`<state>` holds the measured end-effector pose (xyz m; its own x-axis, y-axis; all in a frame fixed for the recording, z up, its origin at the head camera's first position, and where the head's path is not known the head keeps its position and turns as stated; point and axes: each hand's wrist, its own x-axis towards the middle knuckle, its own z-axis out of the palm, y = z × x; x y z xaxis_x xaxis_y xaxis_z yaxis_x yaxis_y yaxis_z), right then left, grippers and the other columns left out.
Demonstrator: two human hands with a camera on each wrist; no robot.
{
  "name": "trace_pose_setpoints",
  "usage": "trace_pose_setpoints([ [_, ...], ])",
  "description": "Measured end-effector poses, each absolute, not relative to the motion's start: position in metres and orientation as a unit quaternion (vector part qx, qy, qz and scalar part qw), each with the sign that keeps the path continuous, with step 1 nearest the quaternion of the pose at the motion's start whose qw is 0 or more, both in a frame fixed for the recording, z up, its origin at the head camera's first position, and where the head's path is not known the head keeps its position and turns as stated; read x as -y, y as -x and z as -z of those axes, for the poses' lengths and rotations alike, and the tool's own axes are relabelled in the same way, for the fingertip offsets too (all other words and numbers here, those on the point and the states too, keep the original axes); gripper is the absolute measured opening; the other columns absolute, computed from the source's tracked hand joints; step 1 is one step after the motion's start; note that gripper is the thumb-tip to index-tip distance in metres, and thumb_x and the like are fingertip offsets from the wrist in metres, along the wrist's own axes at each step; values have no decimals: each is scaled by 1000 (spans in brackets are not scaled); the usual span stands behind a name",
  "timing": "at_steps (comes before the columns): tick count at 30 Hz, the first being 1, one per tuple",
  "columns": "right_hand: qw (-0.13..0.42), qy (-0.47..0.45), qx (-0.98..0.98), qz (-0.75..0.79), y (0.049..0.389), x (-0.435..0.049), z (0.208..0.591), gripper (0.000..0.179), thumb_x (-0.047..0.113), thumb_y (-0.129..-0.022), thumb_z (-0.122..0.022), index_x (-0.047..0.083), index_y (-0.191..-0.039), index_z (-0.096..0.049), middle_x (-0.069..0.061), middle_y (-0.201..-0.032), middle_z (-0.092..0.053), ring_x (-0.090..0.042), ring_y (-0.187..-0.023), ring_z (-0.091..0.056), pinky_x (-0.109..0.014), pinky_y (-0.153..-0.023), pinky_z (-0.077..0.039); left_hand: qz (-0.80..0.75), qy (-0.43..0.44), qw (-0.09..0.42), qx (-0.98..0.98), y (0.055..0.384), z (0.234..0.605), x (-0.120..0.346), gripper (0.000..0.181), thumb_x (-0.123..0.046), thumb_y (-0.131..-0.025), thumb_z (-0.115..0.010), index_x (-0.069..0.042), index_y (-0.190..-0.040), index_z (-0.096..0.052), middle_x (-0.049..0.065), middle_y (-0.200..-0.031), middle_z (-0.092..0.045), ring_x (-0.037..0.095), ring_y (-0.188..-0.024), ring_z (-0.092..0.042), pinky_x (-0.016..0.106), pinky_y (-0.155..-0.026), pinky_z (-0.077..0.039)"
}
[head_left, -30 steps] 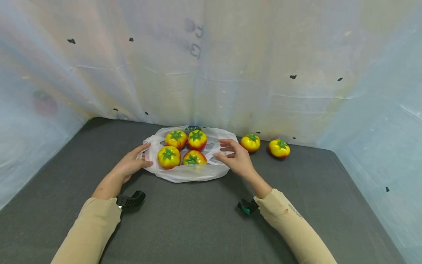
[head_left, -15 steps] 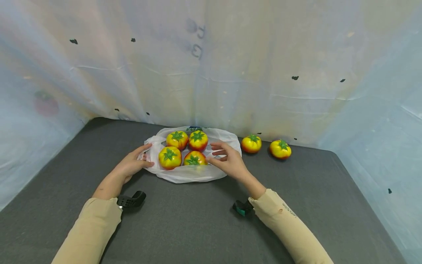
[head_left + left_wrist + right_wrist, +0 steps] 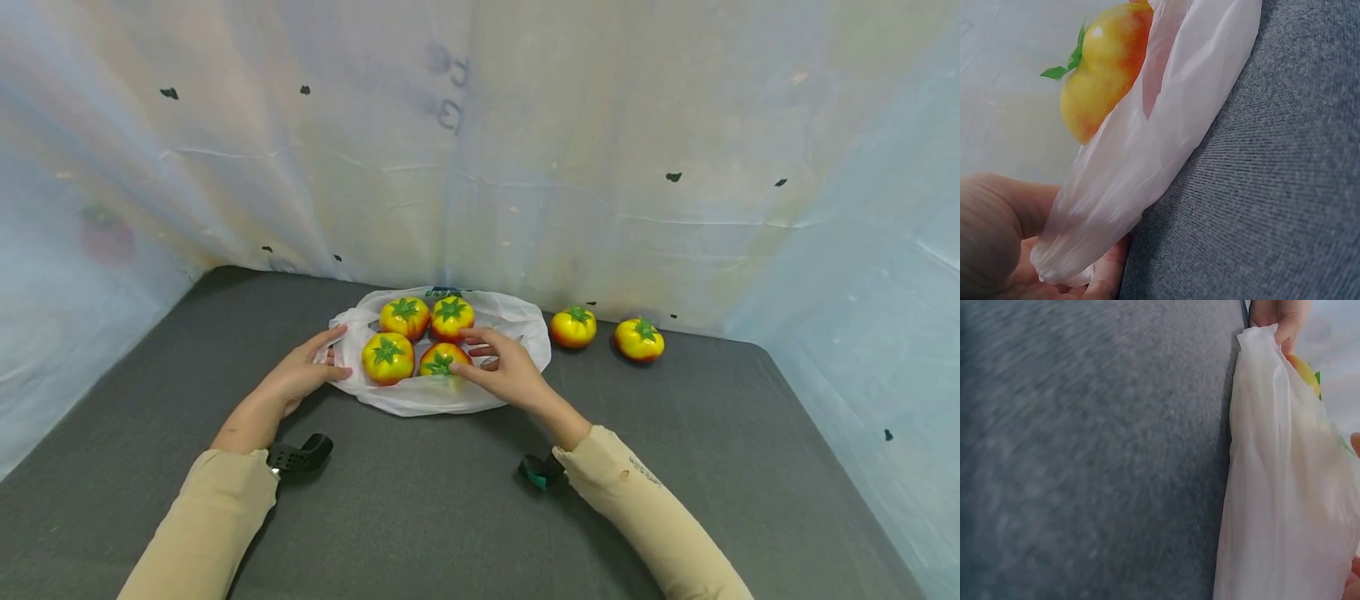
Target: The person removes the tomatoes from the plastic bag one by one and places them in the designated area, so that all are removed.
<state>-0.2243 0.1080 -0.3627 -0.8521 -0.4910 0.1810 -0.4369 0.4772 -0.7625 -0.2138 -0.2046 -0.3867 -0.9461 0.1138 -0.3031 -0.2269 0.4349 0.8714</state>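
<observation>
The white plastic bag (image 3: 420,402) lies mouth-up on the grey table (image 3: 420,508), holding four red-and-yellow tomatoes. The left hand (image 3: 300,375) grips its left edge between thumb and fingers. The right hand (image 3: 510,372), thumb and fingers parted, hovers over the front-right tomato (image 3: 435,357) (contact cannot be told). Two further tomatoes, the nearer one (image 3: 573,328) and the farther one (image 3: 639,340), rest outside, right of the bag.
</observation>
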Motion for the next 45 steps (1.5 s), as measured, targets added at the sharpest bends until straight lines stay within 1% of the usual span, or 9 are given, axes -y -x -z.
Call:
trace_pose_setpoints([
  [3,41,262,-863,430,225,-106,361,54,20,-87,-71,5,-135,-52,-13,-134,-57,-32,-113,-61,-44,-90,-53,-531,30,162,-831,214,388,205,84,-11,-90,-62,-18,-155,-9,24,-158,10,45,-144,5,64,-113,-9],
  [7,54,265,-863,427,226,-104,357,52,19,-87,-71,3,-133,-54,-15,-135,-57,-34,-113,-61,-48,-92,-51,-529,27,161,-833,214,388,206,84,-11,-90,-62,-17,-155,-9,24,-158,9,46,-144,5,64,-113,-9],
  [12,73,288,-861,413,228,-104,357,52,18,-86,-72,6,-133,-56,-14,-135,-56,-32,-111,-61,-44,-92,-52,-526,28,160,-835,214,387,205,84,-12,-90,-62,-18,-155,-10,24,-159,7,46,-144,1,64,-113,-11],
  [16,88,297,-862,402,230,-103,358,54,19,-85,-72,8,-135,-54,-14,-133,-57,-32,-112,-61,-43,-93,-51,-526,30,159,-835,215,387,205,83,-12,-90,-62,-18,-155,-10,24,-159,7,45,-144,1,64,-113,-10],
  [19,95,289,-867,394,231,-101,357,54,21,-87,-70,9,-136,-53,-14,-133,-57,-31,-112,-60,-43,-95,-50,-527,30,157,-835,215,387,205,83,-12,-90,-61,-18,-155,-10,24,-159,7,45,-145,1,63,-113,-10],
  [24,107,269,-877,383,232,-98,357,53,27,-90,-66,8,-138,-52,-14,-134,-57,-29,-113,-61,-39,-96,-50,-527,27,155,-835,215,387,206,84,-12,-90,-62,-18,-155,-10,24,-159,7,46,-144,2,64,-113,-10],
  [31,116,236,-887,380,233,-93,359,55,31,-90,-66,6,-137,-52,-14,-133,-58,-27,-110,-62,-36,-94,-51,-524,26,155,-837,214,387,207,84,-13,-90,-62,-18,-155,-10,25,-159,8,46,-144,3,65,-113,-9],
  [36,125,210,-885,396,232,-89,359,58,31,-86,-70,6,-136,-53,-13,-133,-58,-27,-111,-62,-37,-94,-51,-532,26,157,-832,213,387,206,84,-12,-90,-62,-17,-155,-10,24,-159,9,45,-144,3,62,-114,-11],
  [45,105,192,-884,414,232,-88,361,57,30,-84,-73,9,-134,-56,-11,-129,-60,-26,-108,-63,-36,-91,-52,-529,23,151,-835,212,388,207,84,-12,-90,-63,-17,-155,-11,24,-159,7,46,-144,5,64,-113,-9],
])
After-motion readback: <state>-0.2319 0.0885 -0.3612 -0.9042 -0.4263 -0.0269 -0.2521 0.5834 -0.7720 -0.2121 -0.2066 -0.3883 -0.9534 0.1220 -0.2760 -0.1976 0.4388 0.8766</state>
